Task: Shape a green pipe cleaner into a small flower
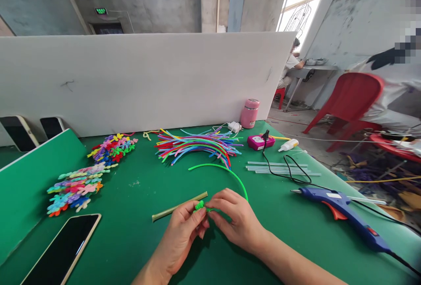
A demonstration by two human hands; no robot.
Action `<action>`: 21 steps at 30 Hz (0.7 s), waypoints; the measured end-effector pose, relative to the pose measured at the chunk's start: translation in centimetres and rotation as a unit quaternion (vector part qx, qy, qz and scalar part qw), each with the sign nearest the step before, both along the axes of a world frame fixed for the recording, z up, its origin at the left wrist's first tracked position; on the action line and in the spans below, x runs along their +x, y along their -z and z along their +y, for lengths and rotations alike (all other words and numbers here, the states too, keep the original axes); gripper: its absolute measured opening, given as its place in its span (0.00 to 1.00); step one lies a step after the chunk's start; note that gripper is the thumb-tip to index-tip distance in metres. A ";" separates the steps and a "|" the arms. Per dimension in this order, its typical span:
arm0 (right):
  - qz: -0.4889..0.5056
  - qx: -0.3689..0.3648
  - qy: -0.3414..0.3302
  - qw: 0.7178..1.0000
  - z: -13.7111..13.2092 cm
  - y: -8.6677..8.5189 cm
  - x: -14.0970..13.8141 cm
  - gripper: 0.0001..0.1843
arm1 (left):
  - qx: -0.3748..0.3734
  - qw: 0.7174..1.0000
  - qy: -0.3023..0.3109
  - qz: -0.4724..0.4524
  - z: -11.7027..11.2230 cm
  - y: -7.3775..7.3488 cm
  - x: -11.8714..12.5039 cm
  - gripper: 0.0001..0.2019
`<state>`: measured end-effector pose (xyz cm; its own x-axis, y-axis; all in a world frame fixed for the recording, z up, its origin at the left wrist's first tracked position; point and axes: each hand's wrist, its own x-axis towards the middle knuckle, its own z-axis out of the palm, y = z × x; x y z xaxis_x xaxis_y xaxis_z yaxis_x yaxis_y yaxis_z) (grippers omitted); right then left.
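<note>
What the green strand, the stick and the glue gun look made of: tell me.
Green strand, pinched by left hand and right hand: probably chenille over wire, since it holds a free curve. Stick: dull olive, matte, perhaps paper-wrapped wire or wood; unclear. Glue gun: glossy blue moulded plastic, orange-red trigger.

left hand (184, 228): phone (62, 250) left | right hand (237, 220): glue gun (342, 214) right
</note>
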<state>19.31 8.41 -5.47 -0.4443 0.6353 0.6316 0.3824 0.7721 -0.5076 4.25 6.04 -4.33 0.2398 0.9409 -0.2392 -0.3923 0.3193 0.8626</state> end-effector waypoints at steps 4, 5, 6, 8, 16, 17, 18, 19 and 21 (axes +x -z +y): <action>-0.022 0.027 0.008 0.999 0.1 -0.3 0.1 0.09 | -0.006 1.000 0.004 -0.001 -0.1 -0.2 0.0 0.08; -0.023 0.028 0.010 0.999 0.1 -0.3 0.1 0.09 | -0.006 1.000 0.006 -0.001 -0.1 -0.2 -0.1 0.08; -0.023 0.029 0.011 0.999 0.1 -0.3 0.1 0.09 | -0.005 1.000 0.007 0.002 0.0 -0.2 -0.1 0.08; -0.030 0.031 0.009 0.999 0.0 -0.4 0.1 0.09 | -0.005 1.000 0.007 0.011 0.0 -0.1 -0.1 0.08; -0.109 0.060 0.003 0.992 0.0 -0.7 0.4 0.08 | 0.012 0.998 0.012 0.061 -0.1 0.2 -0.1 0.11; -0.119 0.062 0.004 0.991 0.0 -0.8 0.4 0.09 | 0.017 0.997 0.012 0.071 -0.1 0.1 -0.1 0.11; -0.128 0.064 0.005 0.990 0.0 -0.9 0.4 0.10 | 0.024 0.996 0.011 0.080 -0.2 0.1 -0.1 0.11; -0.136 0.066 0.007 0.989 0.0 -1.0 0.4 0.10 | 0.032 0.995 0.008 0.090 -0.2 0.1 -0.1 0.11; -0.146 0.065 0.011 0.987 0.0 -1.1 0.4 0.11 | 0.049 0.993 0.002 0.111 -0.2 0.1 0.0 0.11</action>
<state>19.68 8.38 -4.35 -0.6075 0.5686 0.5547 0.5147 0.8137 -0.2703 4.23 5.88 -4.40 0.1952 0.9615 -0.1937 -0.1880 0.2305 0.9548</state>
